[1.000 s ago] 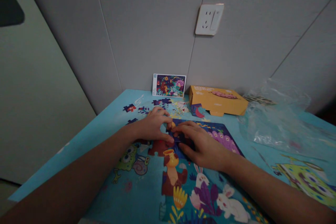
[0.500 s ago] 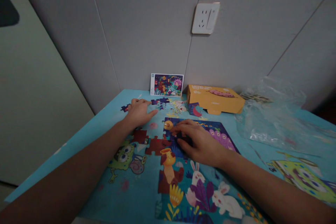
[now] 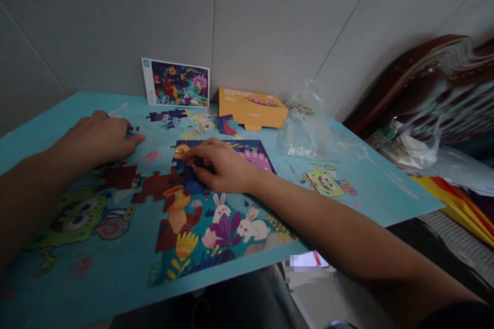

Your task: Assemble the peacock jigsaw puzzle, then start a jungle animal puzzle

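Note:
My left hand [image 3: 98, 136] is over the left of the table, its fingers curled and its thumb and index finger closed on a small blue puzzle piece [image 3: 133, 130]. Much of that piece is hidden by the fingers. My right hand [image 3: 224, 165] rests on the partly joined jigsaw puzzle [image 3: 231, 216], fingers bent and thumb apart from them, close to a round yellow shape in the picture. Rabbits, flowers and a brown animal show on the joined part. Brown joined pieces [image 3: 154, 185] stick out from its left side. Loose dark pieces [image 3: 165, 117] lie farther back.
A picture card [image 3: 179, 84] leans against the wall beside a yellow box [image 3: 252, 108]. A loose piece with a red shape [image 3: 227, 125] lies before the box. Clear plastic bags [image 3: 309, 133] spread at the right. A dark carved chair [image 3: 436, 82] stands beyond the blue table cover [image 3: 386, 190].
The view has swung to the right and down. My left hand has drawn away from the loose dark pieces at the back, with a blue piece now at its fingertips. My right hand stays on the puzzle.

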A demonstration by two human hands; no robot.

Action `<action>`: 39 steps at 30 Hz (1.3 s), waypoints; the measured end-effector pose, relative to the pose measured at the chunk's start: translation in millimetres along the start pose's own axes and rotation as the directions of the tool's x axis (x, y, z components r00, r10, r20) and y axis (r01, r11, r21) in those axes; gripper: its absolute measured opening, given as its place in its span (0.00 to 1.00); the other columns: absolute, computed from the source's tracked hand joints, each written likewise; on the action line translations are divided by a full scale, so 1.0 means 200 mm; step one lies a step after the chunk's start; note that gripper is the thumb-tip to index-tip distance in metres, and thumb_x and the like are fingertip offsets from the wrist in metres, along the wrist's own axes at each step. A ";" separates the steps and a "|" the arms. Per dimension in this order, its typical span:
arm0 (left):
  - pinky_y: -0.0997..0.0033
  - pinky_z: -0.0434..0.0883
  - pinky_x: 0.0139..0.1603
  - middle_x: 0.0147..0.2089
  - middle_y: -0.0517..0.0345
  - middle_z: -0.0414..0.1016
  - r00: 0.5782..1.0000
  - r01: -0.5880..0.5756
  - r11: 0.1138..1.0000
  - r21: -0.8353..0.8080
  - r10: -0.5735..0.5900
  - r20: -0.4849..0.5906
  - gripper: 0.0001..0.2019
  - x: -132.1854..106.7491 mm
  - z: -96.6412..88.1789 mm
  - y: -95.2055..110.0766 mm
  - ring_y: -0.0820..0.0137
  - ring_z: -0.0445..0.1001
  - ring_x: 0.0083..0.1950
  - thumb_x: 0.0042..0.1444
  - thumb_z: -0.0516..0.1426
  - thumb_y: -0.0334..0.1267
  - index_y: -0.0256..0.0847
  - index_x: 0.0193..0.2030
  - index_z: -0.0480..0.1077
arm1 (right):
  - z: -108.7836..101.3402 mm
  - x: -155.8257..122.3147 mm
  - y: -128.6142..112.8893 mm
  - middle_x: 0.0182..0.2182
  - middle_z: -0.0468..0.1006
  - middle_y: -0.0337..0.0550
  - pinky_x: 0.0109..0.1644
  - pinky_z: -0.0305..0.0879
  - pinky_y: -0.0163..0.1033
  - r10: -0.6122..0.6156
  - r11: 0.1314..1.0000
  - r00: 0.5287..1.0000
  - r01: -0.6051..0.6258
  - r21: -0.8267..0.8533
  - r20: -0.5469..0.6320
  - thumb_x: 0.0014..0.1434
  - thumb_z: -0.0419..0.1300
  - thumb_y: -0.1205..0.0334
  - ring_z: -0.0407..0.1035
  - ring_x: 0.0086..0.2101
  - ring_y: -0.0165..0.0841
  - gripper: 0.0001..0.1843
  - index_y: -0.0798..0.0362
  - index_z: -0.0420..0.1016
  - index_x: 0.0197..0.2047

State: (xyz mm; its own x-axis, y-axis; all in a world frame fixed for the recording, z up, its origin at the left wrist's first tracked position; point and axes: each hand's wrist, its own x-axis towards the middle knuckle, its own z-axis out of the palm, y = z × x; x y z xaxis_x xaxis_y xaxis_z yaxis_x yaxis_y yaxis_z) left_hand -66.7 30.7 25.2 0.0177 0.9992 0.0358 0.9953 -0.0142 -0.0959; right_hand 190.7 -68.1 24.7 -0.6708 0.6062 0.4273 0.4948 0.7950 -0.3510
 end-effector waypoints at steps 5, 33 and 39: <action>0.70 0.63 0.40 0.46 0.46 0.75 0.996 -0.080 0.977 0.198 0.073 0.045 0.32 0.04 0.01 -0.02 0.60 0.68 0.46 0.62 0.44 0.60 0.37 0.56 0.70 | 0.00 0.00 0.00 0.38 0.78 0.45 0.49 0.62 0.39 0.024 1.000 1.000 -0.024 0.006 0.013 0.56 0.54 0.72 0.69 0.41 0.35 0.15 0.57 0.74 0.46; 0.79 0.58 0.18 0.26 0.59 0.72 0.904 -0.082 0.004 -0.997 0.421 -0.072 0.16 -0.21 -0.09 0.23 0.77 0.69 0.22 0.48 0.64 0.48 0.36 0.34 0.73 | -0.01 0.00 -0.06 0.25 0.73 0.39 0.31 0.60 0.35 0.312 0.942 0.947 -0.298 0.153 -0.079 0.61 0.58 0.53 0.66 0.26 0.30 0.13 0.54 0.72 0.31; 0.80 0.57 0.18 0.26 0.60 0.72 0.853 -0.039 0.047 -0.998 0.522 -0.009 0.14 -0.21 -0.10 0.20 0.76 0.69 0.23 0.46 0.66 0.44 0.37 0.35 0.73 | -0.01 0.00 -0.05 0.21 0.73 0.37 0.29 0.59 0.34 0.440 0.881 0.885 -0.394 0.262 -0.148 0.65 0.52 0.53 0.66 0.23 0.29 0.17 0.53 0.70 0.28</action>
State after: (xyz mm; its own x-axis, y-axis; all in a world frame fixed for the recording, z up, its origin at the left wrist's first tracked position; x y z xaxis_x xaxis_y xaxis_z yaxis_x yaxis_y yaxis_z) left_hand -25.3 -13.3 39.1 0.5356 0.8444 -0.0106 0.1411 -0.0770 0.9870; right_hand 187.5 -75.8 28.6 -0.2939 0.8904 0.3474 0.5552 0.4550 -0.6962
